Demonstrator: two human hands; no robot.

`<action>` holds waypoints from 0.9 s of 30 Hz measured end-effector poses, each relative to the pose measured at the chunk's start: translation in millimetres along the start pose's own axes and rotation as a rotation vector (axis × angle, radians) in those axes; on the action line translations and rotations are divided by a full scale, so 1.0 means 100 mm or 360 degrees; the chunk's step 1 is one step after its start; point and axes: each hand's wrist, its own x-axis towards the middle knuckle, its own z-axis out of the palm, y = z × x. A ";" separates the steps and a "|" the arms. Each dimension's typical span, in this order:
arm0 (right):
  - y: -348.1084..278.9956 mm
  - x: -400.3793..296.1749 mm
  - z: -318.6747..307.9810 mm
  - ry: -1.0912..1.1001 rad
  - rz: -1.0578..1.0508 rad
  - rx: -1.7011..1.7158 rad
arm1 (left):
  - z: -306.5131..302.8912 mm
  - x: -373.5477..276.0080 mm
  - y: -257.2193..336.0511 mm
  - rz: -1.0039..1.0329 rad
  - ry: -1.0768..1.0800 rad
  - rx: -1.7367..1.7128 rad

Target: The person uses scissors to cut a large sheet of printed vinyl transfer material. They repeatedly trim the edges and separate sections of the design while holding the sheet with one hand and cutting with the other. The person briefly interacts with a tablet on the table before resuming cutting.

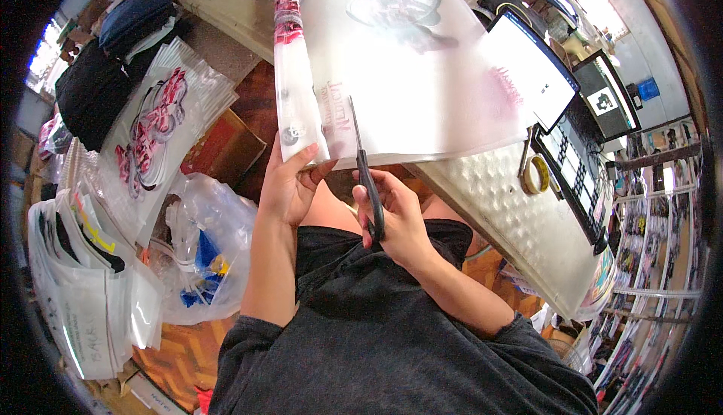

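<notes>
A large translucent printed film sheet (418,104) lies over the table, its near edge reaching out toward my lap. My left hand (285,186) pinches the near left corner, where a strip of the film (294,93) with red and black printing is folded or curled over. In my right hand (398,206) are black-handled scissors (367,178), blades pointing away from me over the film beside the strip. The blades look nearly closed; whether film lies between them I cannot tell. Faint red lettering and a pale figure show on the sheet.
A roll of tape (535,174) sits on the table (469,189) near a keyboard (570,172) and a lit monitor (525,65). To the left are stacked printed films (152,127), a cardboard box (226,146) and a clear plastic bag (226,217). Shelves (649,234) stand at right.
</notes>
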 end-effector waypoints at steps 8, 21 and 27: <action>-0.20 0.46 0.02 0.0046 0.0033 -0.0023 | 0.04 -0.02 0.00 -0.0064 0.0135 0.0030; -0.65 1.62 0.08 0.0121 0.0003 -0.0264 | -0.03 -0.01 -0.01 -0.0154 0.0090 -0.0264; -0.83 2.26 0.09 0.0112 -0.0055 -0.0259 | -0.05 -0.01 -0.05 -0.0180 0.0248 -0.0342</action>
